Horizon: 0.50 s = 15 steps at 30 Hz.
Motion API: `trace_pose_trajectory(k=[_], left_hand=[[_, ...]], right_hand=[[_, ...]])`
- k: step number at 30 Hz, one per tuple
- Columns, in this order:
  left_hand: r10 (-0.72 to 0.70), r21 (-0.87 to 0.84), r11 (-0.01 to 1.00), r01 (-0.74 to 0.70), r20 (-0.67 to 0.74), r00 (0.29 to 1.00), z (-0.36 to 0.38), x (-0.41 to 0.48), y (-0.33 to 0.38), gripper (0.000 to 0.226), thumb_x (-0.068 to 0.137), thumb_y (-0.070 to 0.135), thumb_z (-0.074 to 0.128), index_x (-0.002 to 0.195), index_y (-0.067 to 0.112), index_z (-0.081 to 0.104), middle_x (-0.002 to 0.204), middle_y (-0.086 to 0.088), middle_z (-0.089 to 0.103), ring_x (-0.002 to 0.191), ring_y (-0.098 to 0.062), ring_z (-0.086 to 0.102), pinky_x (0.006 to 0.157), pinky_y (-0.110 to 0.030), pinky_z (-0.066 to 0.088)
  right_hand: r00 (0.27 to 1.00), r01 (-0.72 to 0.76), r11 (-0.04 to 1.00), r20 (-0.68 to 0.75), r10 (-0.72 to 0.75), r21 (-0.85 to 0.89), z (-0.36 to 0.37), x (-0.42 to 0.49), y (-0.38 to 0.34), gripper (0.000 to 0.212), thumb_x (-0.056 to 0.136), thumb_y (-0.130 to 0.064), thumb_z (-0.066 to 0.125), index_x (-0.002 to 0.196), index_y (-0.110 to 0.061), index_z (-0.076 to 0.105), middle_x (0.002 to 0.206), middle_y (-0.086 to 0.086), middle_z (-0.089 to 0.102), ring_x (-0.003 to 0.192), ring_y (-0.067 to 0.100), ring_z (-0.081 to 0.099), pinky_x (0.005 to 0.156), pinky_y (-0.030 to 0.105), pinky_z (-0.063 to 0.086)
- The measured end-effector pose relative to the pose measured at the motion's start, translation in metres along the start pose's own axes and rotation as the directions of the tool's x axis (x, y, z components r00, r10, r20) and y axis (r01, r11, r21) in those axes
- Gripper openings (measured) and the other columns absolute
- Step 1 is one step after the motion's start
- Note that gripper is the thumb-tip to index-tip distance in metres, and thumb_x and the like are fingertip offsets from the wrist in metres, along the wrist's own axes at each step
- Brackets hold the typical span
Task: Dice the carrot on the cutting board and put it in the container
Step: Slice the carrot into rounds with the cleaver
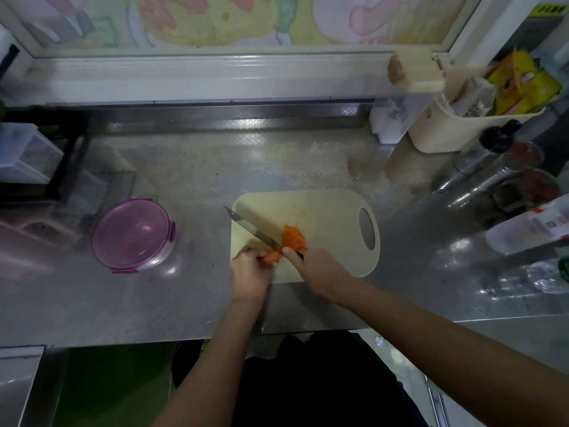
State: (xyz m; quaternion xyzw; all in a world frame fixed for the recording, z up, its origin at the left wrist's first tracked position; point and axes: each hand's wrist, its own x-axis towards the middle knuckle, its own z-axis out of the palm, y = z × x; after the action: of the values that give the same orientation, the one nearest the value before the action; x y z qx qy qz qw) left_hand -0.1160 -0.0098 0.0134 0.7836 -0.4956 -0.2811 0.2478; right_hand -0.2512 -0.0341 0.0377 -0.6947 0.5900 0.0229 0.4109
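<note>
Head cam, the only view going: the carrot [272, 255] is being pinned on the near-left part of the board [323, 211] by the left hand [249, 269], with fingers curled over the uncut stub. The knife [255, 231] is being gripped by its handle in the right hand [317, 266]. Its blade is being angled off to the far left, with the edge sitting right where the stub meets the cut stuff. A small heap of pieces [294, 237] is being piled just past the blade. It's blurry, so whether those are slices or proper dice can't be told.

Progress-wise, the cutting looks to be somewhere around the middle. Part is chopped, a stub is left to go, and nothing is being moved to the container [132, 234] yet. That one is being kept well off to the left on the counter [215, 167], apart from the board. Its purple lid [129, 226] is on, so that would probably have to be taken off first. That lid is the only thing judged to be in the way.

Around the edges, a cream basket [462, 131] and some bottles [498, 167] are being kept far right, and a clear box [21, 152] far left.
</note>
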Motion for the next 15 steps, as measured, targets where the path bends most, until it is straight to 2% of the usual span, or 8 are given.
trace_pose_trajectory(k=[2,5,11,15], left_hand=[[0.006,-0.002,1.000,-0.006,-0.003,1.000,0.000,0.000,0.000,0.018,0.075,0.010,0.073,0.092,0.005,0.074,0.097,-0.014,0.068,0.086,-0.027,0.062,0.077,-0.016,0.038],[0.018,-0.001,1.000,-0.018,-0.011,1.000,0.000,0.000,0.002,0.017,0.075,0.012,0.074,0.090,0.004,0.074,0.094,-0.016,0.068,0.083,-0.029,0.063,0.074,-0.019,0.038],[-0.002,0.012,1.000,0.003,-0.007,1.000,0.000,0.001,0.000,0.019,0.075,0.015,0.073,0.093,0.007,0.075,0.096,-0.013,0.068,0.084,-0.027,0.063,0.071,-0.014,0.034],[-0.011,0.016,1.000,0.010,0.009,1.000,0.000,0.002,-0.001,0.019,0.075,0.016,0.073,0.092,0.009,0.075,0.095,-0.012,0.067,0.083,-0.026,0.062,0.067,-0.012,0.031]], right_hand=[[1.000,0.011,1.000,-0.019,-0.011,0.000,0.000,-0.001,-0.005,0.051,0.102,-0.040,0.026,0.120,-0.002,0.054,0.109,0.026,0.059,0.102,0.037,0.058,0.081,0.037,0.041],[1.000,-0.006,1.000,0.030,0.006,0.021,-0.004,-0.003,-0.012,0.053,0.102,-0.039,0.027,0.128,0.002,0.047,0.127,0.022,0.053,0.118,0.034,0.050,0.095,0.036,0.038],[0.998,-0.030,0.999,0.055,0.028,0.035,-0.004,0.005,-0.016,0.053,0.102,-0.038,0.027,0.133,0.002,0.042,0.132,0.023,0.048,0.121,0.035,0.047,0.098,0.038,0.035],[0.996,-0.042,0.999,0.073,0.041,0.010,0.005,0.020,-0.013,0.058,0.101,-0.042,0.026,0.148,-0.008,0.022,0.139,0.019,0.044,0.122,0.033,0.048,0.099,0.037,0.033]])
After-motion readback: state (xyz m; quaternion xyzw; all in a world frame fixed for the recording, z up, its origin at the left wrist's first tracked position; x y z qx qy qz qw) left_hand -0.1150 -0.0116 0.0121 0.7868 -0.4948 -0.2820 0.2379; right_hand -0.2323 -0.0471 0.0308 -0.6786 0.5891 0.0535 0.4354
